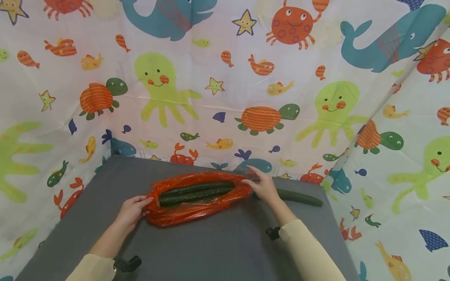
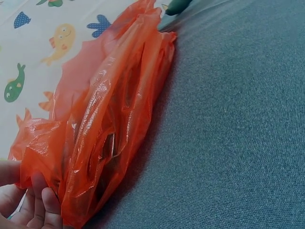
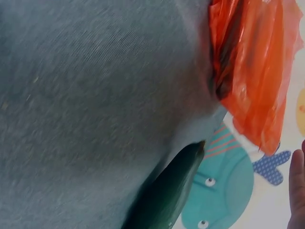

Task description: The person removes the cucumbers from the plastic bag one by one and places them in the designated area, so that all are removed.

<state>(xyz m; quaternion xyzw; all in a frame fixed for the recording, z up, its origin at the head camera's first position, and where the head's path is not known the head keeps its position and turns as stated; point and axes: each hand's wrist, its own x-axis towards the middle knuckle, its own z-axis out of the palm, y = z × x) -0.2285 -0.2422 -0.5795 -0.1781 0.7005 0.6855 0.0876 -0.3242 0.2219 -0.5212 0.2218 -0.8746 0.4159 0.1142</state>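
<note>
An orange-red plastic bag point(image 1: 175, 219) lies on the grey table with its mouth facing up. Dark green cucumbers point(image 1: 198, 194) lie side by side inside it, showing through the opening. My left hand point(image 1: 130, 212) pinches the bag's left end between thumb and fingers; the left wrist view shows the crumpled film point(image 2: 114, 119) at the fingertips. At the bag's right end is my right hand point(image 1: 265, 188), fingers extended and spread. The right wrist view shows those fingers point(image 3: 297, 186) apart from the bag. A loose cucumber point(image 1: 300, 197) lies to the right, partly hidden behind the right hand.
The grey tabletop point(image 1: 207, 253) extends in front of the bag. A white curtain point(image 1: 218, 58) printed with sea animals surrounds the table at the back and both sides. Small black devices point(image 1: 128, 264) are strapped at both wrists.
</note>
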